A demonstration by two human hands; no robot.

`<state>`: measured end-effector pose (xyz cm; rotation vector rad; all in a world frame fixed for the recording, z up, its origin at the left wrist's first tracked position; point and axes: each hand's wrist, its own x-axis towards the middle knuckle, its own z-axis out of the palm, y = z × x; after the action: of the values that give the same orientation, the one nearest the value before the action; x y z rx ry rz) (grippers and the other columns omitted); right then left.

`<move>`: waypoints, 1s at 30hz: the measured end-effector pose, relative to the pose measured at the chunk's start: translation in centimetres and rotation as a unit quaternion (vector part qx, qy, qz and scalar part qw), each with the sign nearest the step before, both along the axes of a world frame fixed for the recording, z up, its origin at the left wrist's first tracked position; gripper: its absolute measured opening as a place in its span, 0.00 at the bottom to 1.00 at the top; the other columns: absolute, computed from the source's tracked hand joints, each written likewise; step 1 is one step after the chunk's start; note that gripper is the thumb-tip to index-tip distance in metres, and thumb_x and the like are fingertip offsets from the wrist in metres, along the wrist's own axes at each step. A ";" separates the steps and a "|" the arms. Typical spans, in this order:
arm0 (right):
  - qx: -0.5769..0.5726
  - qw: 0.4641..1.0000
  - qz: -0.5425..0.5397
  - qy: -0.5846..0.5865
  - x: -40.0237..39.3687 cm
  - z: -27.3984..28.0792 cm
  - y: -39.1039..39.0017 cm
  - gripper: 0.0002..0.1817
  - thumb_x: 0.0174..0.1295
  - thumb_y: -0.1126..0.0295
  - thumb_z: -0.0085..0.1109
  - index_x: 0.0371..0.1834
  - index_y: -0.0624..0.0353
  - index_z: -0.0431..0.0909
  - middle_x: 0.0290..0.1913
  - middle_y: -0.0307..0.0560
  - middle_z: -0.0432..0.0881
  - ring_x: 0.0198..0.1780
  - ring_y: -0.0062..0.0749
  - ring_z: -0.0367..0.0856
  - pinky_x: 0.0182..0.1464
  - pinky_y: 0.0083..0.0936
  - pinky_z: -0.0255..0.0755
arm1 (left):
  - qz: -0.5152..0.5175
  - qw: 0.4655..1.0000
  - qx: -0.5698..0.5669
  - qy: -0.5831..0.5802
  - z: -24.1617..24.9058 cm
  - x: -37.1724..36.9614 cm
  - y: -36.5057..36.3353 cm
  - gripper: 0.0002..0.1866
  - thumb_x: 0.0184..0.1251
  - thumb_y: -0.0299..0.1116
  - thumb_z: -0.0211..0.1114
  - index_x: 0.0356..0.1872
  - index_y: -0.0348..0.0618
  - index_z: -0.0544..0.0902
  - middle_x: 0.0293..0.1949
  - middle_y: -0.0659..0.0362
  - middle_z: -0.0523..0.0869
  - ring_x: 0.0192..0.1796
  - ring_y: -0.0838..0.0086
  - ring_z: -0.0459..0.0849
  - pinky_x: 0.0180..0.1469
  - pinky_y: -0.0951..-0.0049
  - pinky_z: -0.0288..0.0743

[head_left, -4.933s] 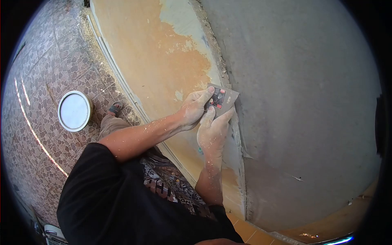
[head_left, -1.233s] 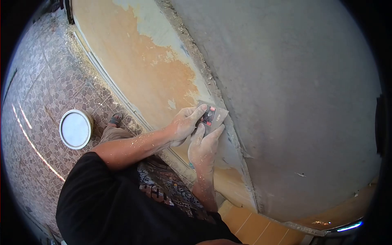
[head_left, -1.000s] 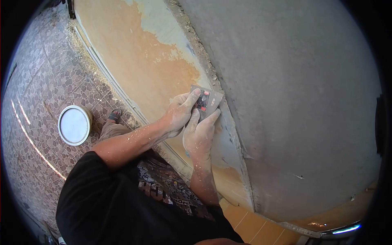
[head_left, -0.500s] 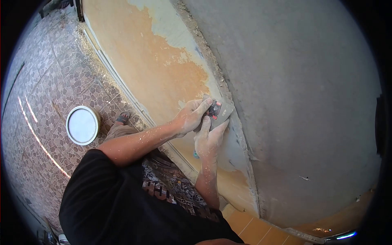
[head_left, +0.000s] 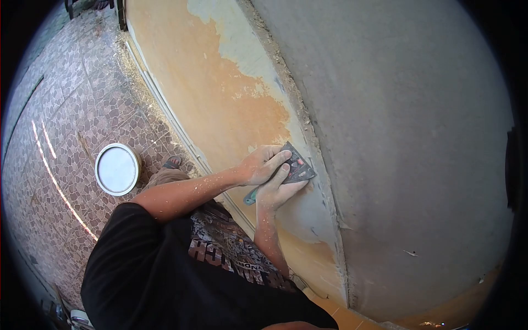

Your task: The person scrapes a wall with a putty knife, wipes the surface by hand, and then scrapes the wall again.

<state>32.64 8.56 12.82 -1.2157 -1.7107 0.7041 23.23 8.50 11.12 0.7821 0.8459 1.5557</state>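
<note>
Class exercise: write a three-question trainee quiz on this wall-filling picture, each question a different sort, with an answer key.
1. True or false: both hands press the putty knife against the wall.
2. Where does the white-topped can stand? A) on the floor, B) on a ladder, C) in the left hand.
3. Fill in: the knife blade lies beside the grey ____ section.

Key: 1 true; 2 A; 3 plaster.
</note>
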 end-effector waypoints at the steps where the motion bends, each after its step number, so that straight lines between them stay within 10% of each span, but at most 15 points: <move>1: 0.019 0.999 -0.024 -0.034 -0.1 0.0 -0.1 0.27 0.74 0.66 0.51 0.66 0.72 0.53 0.60 0.63 0.71 0.61 0.45 0.74 0.63 0.39 0.69 | -0.003 1.000 0.011 -0.018 0.1 0.0 0.1 0.19 0.81 0.41 0.49 0.44 0.36 0.83 0.35 0.62 0.87 0.38 0.84 0.79 0.42 0.76 0.76; 11: -0.010 0.999 -0.034 -0.025 -1.7 1.5 -0.1 0.25 0.74 0.64 0.51 0.64 0.72 0.56 0.57 0.58 0.72 0.57 0.39 0.76 0.57 0.33 0.72 | 0.060 0.995 -0.077 -0.009 1.5 -0.3 -0.1 0.20 0.77 0.41 0.53 0.40 0.32 0.85 0.27 0.58 0.85 0.32 0.82 0.78 0.36 0.73 0.75; 16: -0.051 0.989 -0.050 -0.133 -2.2 4.2 -0.4 0.31 0.73 0.62 0.53 0.67 0.74 0.54 0.58 0.67 0.75 0.60 0.53 0.77 0.58 0.41 0.73 | 0.035 0.986 -0.077 -0.146 2.2 -0.1 0.0 0.20 0.81 0.41 0.51 0.40 0.35 0.84 0.30 0.64 0.84 0.32 0.85 0.79 0.35 0.79 0.77; 22: -0.032 0.981 -0.020 -0.191 -0.1 5.7 -1.4 0.31 0.72 0.60 0.53 0.67 0.75 0.56 0.59 0.69 0.74 0.61 0.57 0.76 0.60 0.42 0.70 | -0.084 0.958 -0.091 -0.257 2.5 0.6 -0.8 0.18 0.81 0.48 0.49 0.41 0.46 0.81 0.25 0.68 0.78 0.21 0.88 0.69 0.18 0.83 0.58; 30: -0.049 0.963 -0.026 -0.263 0.1 7.3 -1.0 0.34 0.71 0.58 0.54 0.68 0.77 0.56 0.61 0.72 0.71 0.63 0.61 0.72 0.64 0.43 0.65 | -0.064 0.913 -0.041 -0.402 0.3 3.4 0.6 0.18 0.82 0.45 0.48 0.44 0.42 0.81 0.35 0.62 0.85 0.35 0.82 0.81 0.39 0.79 0.78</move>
<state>32.76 7.57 20.10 -1.6153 -2.0784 0.4592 26.66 9.06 11.41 0.0827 0.2365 1.5189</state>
